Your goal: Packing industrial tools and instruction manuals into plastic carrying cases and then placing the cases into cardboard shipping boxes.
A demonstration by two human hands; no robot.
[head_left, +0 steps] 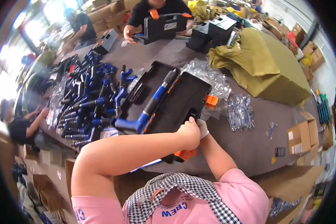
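Note:
An open black plastic tool case [177, 102] with orange latches [211, 101] lies in front of me. Across it, along the hinge side, rests a blue-and-black tool [147, 108] with a long shaft and a bent blue end. My left hand [189, 133] is closed at the case's near right edge, thumb and fingers drawn together; what they pinch is hidden. Right beside it is my right hand [203, 128], which looks white-gloved and touches the left; its fingers are mostly hidden. A second orange latch [185, 154] shows below my left wrist.
Many similar blue-and-black tools [87, 97] are heaped at left. Clear plastic bags [201, 74] and bagged small parts [240, 112] lie right of the case. A large olive-wrapped bundle [268, 71] stands at far right. Across the table a person holds another black case [166, 28].

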